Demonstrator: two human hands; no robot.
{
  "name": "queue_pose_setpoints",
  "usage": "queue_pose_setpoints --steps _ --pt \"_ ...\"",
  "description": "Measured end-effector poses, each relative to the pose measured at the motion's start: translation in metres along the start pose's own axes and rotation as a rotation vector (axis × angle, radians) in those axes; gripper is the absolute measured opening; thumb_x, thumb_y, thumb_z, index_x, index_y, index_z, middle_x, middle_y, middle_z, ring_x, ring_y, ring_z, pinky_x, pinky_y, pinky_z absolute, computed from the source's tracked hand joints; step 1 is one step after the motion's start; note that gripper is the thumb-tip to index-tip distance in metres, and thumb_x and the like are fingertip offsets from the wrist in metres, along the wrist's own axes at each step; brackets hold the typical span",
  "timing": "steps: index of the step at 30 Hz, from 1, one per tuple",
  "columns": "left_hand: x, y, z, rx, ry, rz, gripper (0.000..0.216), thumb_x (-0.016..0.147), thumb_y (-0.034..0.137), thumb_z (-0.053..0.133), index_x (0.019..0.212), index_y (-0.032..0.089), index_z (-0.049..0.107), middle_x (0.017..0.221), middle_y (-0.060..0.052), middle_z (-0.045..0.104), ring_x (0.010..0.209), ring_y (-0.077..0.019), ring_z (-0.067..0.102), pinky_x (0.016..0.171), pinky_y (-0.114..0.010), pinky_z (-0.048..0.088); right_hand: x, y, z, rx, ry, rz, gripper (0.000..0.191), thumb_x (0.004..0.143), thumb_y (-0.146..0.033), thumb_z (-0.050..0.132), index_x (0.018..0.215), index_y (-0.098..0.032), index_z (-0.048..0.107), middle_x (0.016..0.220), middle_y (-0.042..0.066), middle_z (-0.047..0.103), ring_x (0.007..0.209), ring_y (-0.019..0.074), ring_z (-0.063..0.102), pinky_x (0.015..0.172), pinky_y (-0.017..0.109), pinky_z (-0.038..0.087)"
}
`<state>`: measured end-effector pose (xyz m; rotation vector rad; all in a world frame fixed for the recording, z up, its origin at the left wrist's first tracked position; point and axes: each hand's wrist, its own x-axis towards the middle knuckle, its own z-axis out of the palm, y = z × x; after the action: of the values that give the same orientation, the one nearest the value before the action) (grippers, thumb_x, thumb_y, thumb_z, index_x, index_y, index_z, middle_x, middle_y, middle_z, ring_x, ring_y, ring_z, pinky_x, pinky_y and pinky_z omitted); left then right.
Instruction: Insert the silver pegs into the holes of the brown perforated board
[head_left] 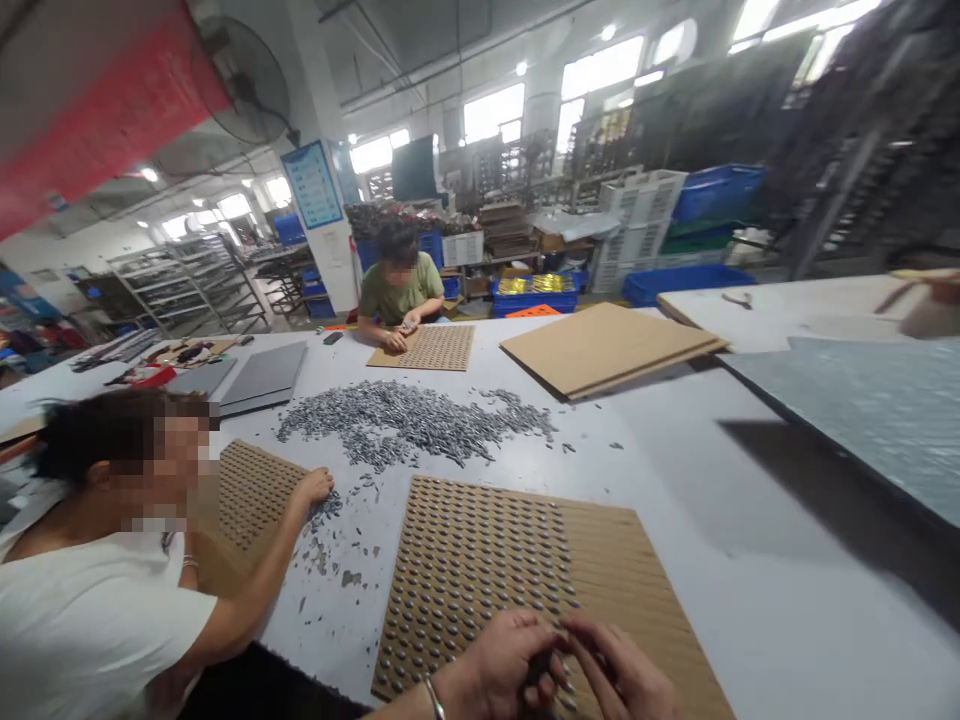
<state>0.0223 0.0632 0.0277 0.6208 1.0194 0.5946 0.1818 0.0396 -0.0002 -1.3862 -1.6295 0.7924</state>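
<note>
A brown board (pixel 607 570) lies in front of me, set with rows of small grey oval pieces (pixel 480 545). Its right part is bare. Over the near edge of the board, my left hand (pixel 514 655) is curled around a few dark grey oval pieces (pixel 538 665). My right hand (pixel 626 670) is right beside it, thumb and fingers pinched together near the left fingertips. What the pinch holds, if anything, is too small to make out. A large loose heap of the grey oval pieces (pixel 405 420) spreads beyond the board.
At the left, a person in white (pixel 97 610) reaches toward scattered pieces beside another filled board (pixel 259 490). Across the table, a person in green (pixel 405 285) works at a board (pixel 442 348). Stacked brown boards (pixel 607 345) lie at the back; a grey-topped surface (pixel 862 400) stands right.
</note>
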Motion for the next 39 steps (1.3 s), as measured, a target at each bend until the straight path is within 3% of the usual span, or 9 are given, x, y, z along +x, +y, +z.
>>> queue_pose_setpoints --steps 5,9,14,19,25,31,33,35,39 --pt "-0.007 0.011 0.003 0.063 -0.050 -0.025 0.032 0.068 0.044 0.073 0.076 0.015 0.062 0.060 0.001 0.055 0.039 -0.0045 0.042 0.034 -0.018 0.018 -0.003 -0.020 -0.016 -0.094 0.071 0.156 0.023 0.089 -0.035 0.044 0.086 -0.024 0.064 0.081 0.007 0.069 0.074 0.0218 0.064 0.069 0.033 0.050" --pt "-0.001 0.019 -0.004 0.036 -0.058 -0.042 0.035 0.068 0.044 0.075 0.083 0.014 0.063 0.061 0.002 0.056 0.040 -0.0037 0.041 0.035 -0.016 0.020 -0.001 -0.009 -0.031 -0.224 0.099 0.299 0.019 0.083 -0.023 0.048 0.081 -0.020 0.066 0.081 0.006 0.069 0.076 0.0190 0.062 0.071 0.029 0.046" --pt "0.004 0.021 -0.012 0.022 -0.054 -0.079 0.034 0.070 0.043 0.075 0.086 0.015 0.063 0.063 0.002 0.056 0.043 -0.0042 0.043 0.036 -0.014 0.023 0.008 -0.001 -0.031 -0.140 0.119 0.446 0.018 0.079 -0.019 0.050 0.084 -0.019 0.068 0.074 0.001 0.069 0.066 0.0148 0.060 0.062 0.025 0.041" --pt "0.009 0.019 -0.013 0.002 -0.046 -0.072 0.033 0.071 0.041 0.074 0.086 0.014 0.063 0.064 0.002 0.056 0.045 -0.0040 0.044 0.036 -0.014 0.024 0.030 0.003 -0.020 -0.110 0.102 0.443 0.016 0.080 -0.016 0.053 0.082 -0.018 0.069 0.075 0.002 0.069 0.068 0.0143 0.060 0.064 0.024 0.042" --pt "0.011 0.018 -0.016 -0.025 -0.039 -0.096 0.032 0.073 0.040 0.073 0.087 0.014 0.062 0.065 0.002 0.057 0.045 -0.0041 0.044 0.036 -0.014 0.024 0.040 0.012 -0.010 -0.272 0.054 0.426 0.012 0.081 -0.015 0.056 0.083 -0.017 0.068 0.085 0.006 0.069 0.080 0.0174 0.060 0.073 0.026 0.042" --pt "0.012 0.020 -0.011 -0.050 -0.074 -0.068 0.034 0.078 0.045 0.067 0.088 0.013 0.061 0.067 0.000 0.059 0.047 -0.0054 0.048 0.037 -0.014 0.029 0.042 0.008 -0.010 -0.321 0.062 0.482 0.011 0.081 -0.013 0.055 0.089 -0.017 0.063 0.079 0.003 0.065 0.073 0.0166 0.058 0.067 0.026 0.041" --pt "0.012 0.020 -0.008 -0.064 -0.079 -0.037 0.038 0.081 0.049 0.062 0.091 0.013 0.061 0.068 -0.002 0.062 0.046 -0.0061 0.049 0.036 -0.015 0.029 0.038 -0.001 -0.013 -0.251 0.112 0.451 0.015 0.082 -0.013 0.055 0.096 -0.017 0.061 0.076 0.002 0.063 0.069 0.0158 0.057 0.065 0.026 0.042" --pt "0.011 0.021 -0.004 -0.058 -0.068 -0.018 0.044 0.082 0.055 0.058 0.095 0.013 0.061 0.069 -0.003 0.063 0.043 -0.0066 0.048 0.033 -0.015 0.027 0.031 -0.014 -0.016 -0.176 0.131 0.312 0.014 0.087 -0.016 0.053 0.099 -0.018 0.061 0.079 0.002 0.062 0.072 0.0155 0.057 0.068 0.026 0.044" --pt "0.006 0.021 0.006 0.021 -0.012 0.001 0.049 0.079 0.061 0.057 0.094 0.014 0.060 0.059 0.002 0.057 0.035 -0.0050 0.042 0.030 -0.016 0.022 0.015 -0.043 -0.015 -0.179 -0.102 -0.050 0.019 0.093 -0.021 0.050 0.106 -0.021 0.063 0.096 0.007 0.063 0.087 0.0182 0.057 0.078 0.030 0.045"
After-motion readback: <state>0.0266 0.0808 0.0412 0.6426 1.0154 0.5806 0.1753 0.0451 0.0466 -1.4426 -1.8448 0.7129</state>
